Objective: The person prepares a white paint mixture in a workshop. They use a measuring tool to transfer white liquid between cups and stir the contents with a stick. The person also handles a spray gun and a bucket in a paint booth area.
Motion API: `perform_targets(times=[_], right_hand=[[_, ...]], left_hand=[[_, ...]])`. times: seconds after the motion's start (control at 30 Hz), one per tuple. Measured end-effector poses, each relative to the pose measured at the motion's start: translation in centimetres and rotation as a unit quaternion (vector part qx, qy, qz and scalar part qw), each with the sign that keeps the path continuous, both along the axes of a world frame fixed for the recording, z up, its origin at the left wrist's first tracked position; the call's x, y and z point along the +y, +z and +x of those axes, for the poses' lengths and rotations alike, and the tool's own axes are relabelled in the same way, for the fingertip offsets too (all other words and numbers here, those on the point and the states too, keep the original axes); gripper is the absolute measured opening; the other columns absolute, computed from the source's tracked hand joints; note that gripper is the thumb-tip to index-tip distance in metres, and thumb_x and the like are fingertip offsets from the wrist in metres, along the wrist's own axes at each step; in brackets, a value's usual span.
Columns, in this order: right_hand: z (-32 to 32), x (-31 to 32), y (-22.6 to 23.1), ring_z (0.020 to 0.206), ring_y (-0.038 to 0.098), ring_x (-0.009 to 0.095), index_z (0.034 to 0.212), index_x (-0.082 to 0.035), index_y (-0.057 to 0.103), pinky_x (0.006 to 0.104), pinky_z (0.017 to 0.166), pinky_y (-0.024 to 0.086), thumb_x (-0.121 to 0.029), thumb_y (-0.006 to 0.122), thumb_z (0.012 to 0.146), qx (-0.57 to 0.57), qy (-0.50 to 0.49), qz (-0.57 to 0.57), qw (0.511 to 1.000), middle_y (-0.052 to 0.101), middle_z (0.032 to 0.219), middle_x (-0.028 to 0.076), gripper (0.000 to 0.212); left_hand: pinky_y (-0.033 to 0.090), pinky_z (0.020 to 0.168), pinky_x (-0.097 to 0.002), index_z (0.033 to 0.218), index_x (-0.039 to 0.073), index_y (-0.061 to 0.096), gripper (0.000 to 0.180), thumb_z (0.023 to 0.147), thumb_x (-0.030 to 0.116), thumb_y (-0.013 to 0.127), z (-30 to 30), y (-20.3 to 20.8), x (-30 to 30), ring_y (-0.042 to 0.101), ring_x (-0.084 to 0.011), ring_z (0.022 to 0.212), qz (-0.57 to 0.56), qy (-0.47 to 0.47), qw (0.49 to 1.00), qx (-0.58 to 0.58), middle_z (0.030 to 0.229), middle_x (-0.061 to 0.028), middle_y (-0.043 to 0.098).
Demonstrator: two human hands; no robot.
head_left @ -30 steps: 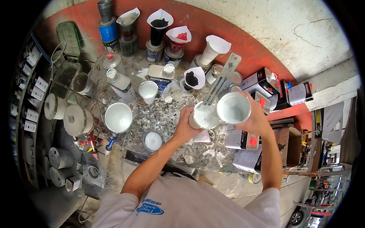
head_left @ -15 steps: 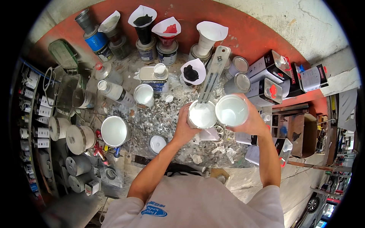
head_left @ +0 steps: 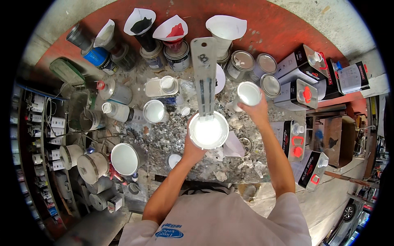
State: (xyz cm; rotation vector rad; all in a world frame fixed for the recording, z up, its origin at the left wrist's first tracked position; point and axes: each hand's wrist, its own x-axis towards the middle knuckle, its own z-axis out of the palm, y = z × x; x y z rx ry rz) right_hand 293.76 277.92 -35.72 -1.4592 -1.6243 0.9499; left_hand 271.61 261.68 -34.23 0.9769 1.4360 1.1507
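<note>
My left hand is wrapped round a cup of white paint above the middle of the bench. A flat, slotted metal mixing stick stands in that cup and leans away from me. Farther off to the right, my right hand grips a second cup, white inside, at its near side. This one is beside the round cans at the back right; whether it touches the bench I cannot tell. A white paper piece lies just right of the paint cup.
Paper strainer cones stand in a row on cans along the red wall. Metal solvent cans crowd the right side. To the left are a white cup, plastic bottles and a large pot. Dried paint covers the bench.
The two cups have moved apart. My right hand has carried its cup away from me toward the back cans, while the left cup with the stick has come slightly left and nearer.
</note>
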Motion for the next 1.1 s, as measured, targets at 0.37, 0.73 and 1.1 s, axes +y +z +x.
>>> perform_targets(times=[0.37, 0.73, 1.1], right_hand=[[-1.0, 2.6, -9.4, 0.116, 0.059, 0.029, 0.138, 0.0, 0.036, 0.0394, 0.097, 0.048, -0.018, 0.091, 0.062, 0.129, -0.099, -0.006, 0.987, 0.056, 0.131, 0.018, 0.095], [-3.5, -8.1, 22.5, 0.08, 0.06, 0.007, 0.117, 0.0, 0.064, 0.0213, 0.067, 0.048, -0.005, 0.076, 0.081, 0.102, 0.218, -0.037, 0.97, 0.068, 0.103, 0.007, 0.038], [-7.6, -11.3, 26.3, 0.064, 0.061, 0.014, 0.095, -0.003, 0.071, 0.0281, 0.058, 0.049, -0.012, 0.08, 0.081, -0.167, 0.421, 0.106, 0.885, 0.07, 0.079, 0.006, 0.019]], left_hand=[[0.044, 0.103, -0.0338, 0.145, 0.004, 0.035, 0.085, 0.073, 0.003, 0.08, -2.0, 0.4, -3.3, 0.054, -0.0198, 0.12, 0.036, 0.006, 0.999, 0.036, 0.132, -0.0122, 0.055], [0.039, 0.11, -0.0364, 0.142, 0.004, 0.039, 0.092, 0.062, -0.001, 0.085, -1.2, 0.8, -3.6, 0.047, -0.0252, 0.13, 0.044, -0.081, 0.996, -0.017, 0.139, -0.0117, 0.043], [0.04, 0.108, -0.0365, 0.146, 0.006, 0.035, 0.097, 0.064, 0.009, 0.087, -0.8, 0.6, -5.9, 0.052, -0.0204, 0.126, 0.175, -0.163, 0.971, 0.027, 0.137, -0.0093, 0.054]])
